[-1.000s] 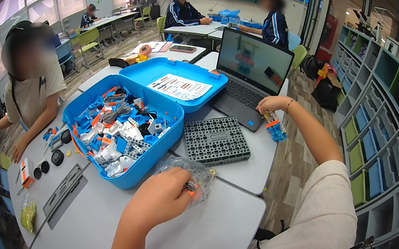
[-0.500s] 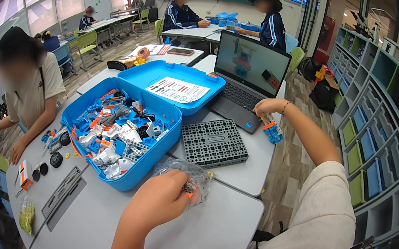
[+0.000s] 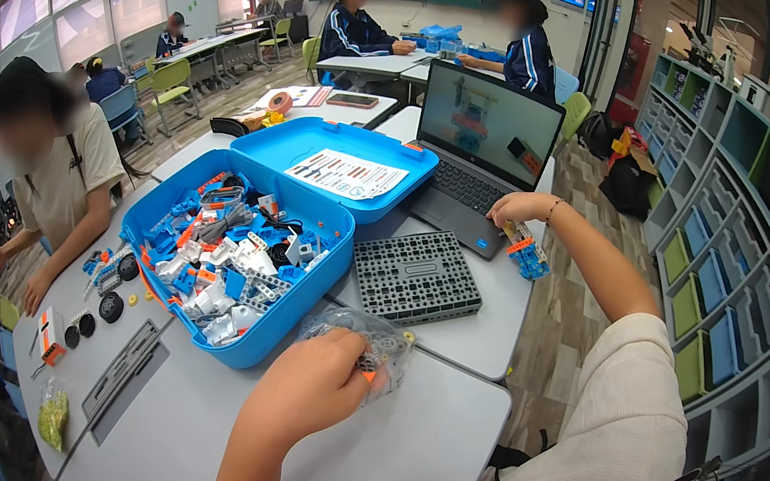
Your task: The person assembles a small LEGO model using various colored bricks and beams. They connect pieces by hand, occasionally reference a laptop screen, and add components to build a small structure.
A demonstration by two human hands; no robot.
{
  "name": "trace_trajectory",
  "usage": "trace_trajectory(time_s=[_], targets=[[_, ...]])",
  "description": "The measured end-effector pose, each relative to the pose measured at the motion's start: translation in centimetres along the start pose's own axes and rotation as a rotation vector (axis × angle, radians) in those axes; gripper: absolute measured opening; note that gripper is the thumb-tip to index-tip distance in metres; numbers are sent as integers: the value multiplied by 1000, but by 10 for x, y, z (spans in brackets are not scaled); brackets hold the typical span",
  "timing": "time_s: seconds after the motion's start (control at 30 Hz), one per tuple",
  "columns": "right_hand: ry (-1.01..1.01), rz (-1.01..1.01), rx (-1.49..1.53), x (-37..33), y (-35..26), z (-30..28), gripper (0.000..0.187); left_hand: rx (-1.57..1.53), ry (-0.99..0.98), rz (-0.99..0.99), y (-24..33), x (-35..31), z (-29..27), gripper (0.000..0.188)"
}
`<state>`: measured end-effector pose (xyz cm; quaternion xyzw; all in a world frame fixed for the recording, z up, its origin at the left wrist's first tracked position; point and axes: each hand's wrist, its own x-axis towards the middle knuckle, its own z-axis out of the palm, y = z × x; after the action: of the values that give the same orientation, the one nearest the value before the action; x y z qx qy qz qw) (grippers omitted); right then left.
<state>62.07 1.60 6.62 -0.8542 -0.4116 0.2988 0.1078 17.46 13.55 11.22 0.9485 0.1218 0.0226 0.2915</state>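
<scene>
My left hand (image 3: pixel 312 391) rests on the grey table (image 3: pixel 404 462) with its fingers closed on a clear plastic bag of small parts (image 3: pixel 371 338), just in front of the blue parts box (image 3: pixel 240 250). My right hand (image 3: pixel 519 210) is at the laptop's (image 3: pixel 484 145) near right corner, gripping a small blue and orange brick assembly (image 3: pixel 527 251) that hangs below it. A dark perforated baseplate (image 3: pixel 414 278) lies between my two hands.
The box's open lid (image 3: pixel 336 164) holds a printed sheet. Black wheels (image 3: pixel 112 306) and loose pieces lie left of the box, with a grey strip (image 3: pixel 120 368) nearby. A person (image 3: pixel 56 177) sits at the far left; other people sit at tables behind. Shelves (image 3: pixel 733 224) line the right.
</scene>
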Motion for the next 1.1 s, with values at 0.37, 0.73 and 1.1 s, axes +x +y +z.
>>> trace_trajectory(time_s=[0.37,0.73,1.1], targets=[[-9,43,-4,3,-3,-1,27,31,2,28,-1,-1,0,26],[46,22,206,3,8,-6,21,34,-9,-4,-1,0,0,27],[113,17,259,3,4,-3,27,29,-24,-10,-1,-1,0,28]])
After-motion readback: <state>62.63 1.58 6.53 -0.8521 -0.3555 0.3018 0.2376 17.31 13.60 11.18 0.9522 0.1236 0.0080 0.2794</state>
